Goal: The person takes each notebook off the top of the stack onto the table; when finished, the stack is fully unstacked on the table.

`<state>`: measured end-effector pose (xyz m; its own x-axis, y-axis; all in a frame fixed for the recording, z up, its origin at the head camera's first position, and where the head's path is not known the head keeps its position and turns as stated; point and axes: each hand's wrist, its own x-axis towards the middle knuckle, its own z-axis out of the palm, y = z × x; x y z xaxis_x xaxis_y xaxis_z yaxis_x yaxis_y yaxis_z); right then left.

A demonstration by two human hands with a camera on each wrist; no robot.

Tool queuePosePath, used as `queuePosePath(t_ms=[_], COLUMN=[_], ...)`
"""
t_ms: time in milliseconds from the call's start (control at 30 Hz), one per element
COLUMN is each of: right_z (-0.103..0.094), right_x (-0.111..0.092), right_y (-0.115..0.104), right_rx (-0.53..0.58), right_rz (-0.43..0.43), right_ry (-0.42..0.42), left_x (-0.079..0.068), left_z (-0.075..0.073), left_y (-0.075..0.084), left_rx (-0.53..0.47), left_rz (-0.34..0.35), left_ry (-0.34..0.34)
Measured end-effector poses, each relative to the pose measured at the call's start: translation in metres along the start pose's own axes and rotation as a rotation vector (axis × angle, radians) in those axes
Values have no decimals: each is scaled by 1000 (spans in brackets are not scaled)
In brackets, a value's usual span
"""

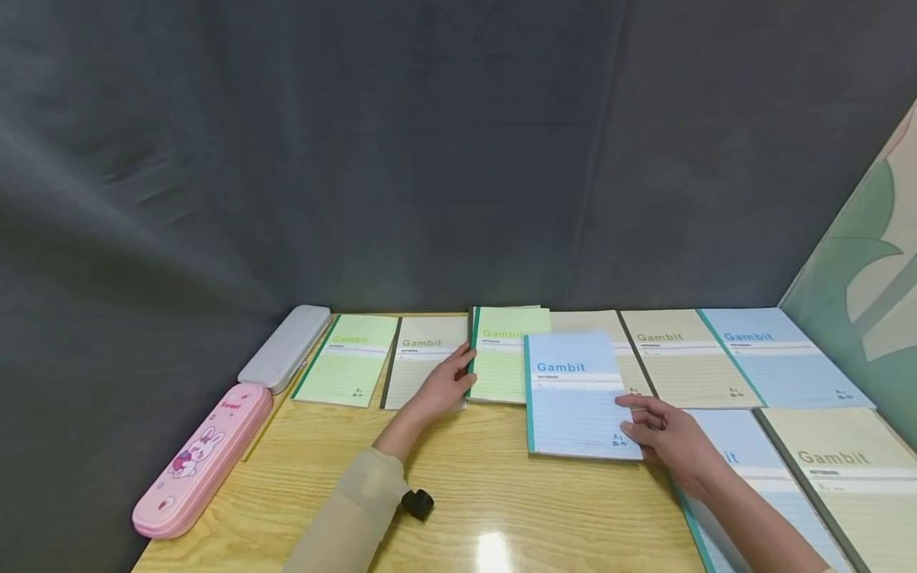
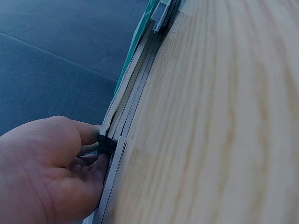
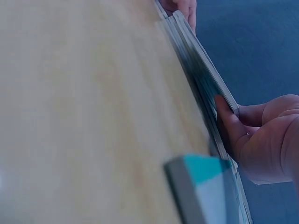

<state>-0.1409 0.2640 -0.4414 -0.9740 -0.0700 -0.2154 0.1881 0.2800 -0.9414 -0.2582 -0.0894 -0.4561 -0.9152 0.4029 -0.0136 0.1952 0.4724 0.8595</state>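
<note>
A blue notebook with a teal spine is held by my right hand, which pinches its right edge between thumb and fingers. In the right wrist view that notebook is tilted up over others. My left hand grips the left edge of a stack topped by a green notebook. In the left wrist view, its thumb and fingers are around the dark spine end of the layered notebooks. Part of a beige notebook shows behind the blue one.
Left of the stack lie a beige notebook and a green notebook. A pencil, a pink pencil case and a white case line the left. More beige and blue notebooks cover the right side, before a dark curtain.
</note>
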Motion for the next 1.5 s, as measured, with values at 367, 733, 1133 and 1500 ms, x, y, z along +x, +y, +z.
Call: queuePosePath(t_ms=[367, 733, 1133, 1500], right_z=[-9, -12, -17, -27], right_x=[-39, -70, -91, -103], right_y=[12, 21, 25, 38], right_rx=[24, 6, -175, 73], right_rz=[93, 181, 237, 230], right_ry=[-6, -17, -2, -166], left_x=[-2, -4, -2, -2], left_z=[0, 1, 0, 0], left_y=[1, 1, 3, 1], left_rx=[12, 13, 16, -8], left_rz=[-5, -6, -4, -3], left_ry=[6, -2, 0, -5])
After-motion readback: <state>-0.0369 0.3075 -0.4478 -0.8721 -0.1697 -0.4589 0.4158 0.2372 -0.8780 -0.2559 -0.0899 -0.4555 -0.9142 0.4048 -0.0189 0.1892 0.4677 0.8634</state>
